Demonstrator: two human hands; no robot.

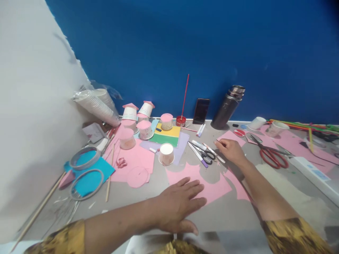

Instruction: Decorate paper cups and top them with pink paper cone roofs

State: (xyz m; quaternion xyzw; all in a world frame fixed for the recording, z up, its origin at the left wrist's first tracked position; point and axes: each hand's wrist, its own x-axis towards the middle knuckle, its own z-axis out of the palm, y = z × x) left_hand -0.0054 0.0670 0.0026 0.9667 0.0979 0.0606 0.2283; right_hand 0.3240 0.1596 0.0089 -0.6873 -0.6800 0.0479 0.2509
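Observation:
My left hand (177, 204) lies flat and open near the table's front edge, its fingertips resting on a cut sheet of pink paper (196, 176). My right hand (230, 150) reaches farther back, fingers curled, beside a white marker (214, 153) and small black-handled scissors (205, 153). Whether its fingers grip anything is not visible. An upturned paper cup with a pink base (166, 154) stands just left of the pens.
Several pink-topped paper cups (145, 129) and a bagged cup stack (95, 102) sit at the back left. Wire rings (85, 180) lie on blue paper. Red scissors (272, 155), a flask (227, 106), a phone (201, 110) and pipe cleaners (304, 126) lie to the right.

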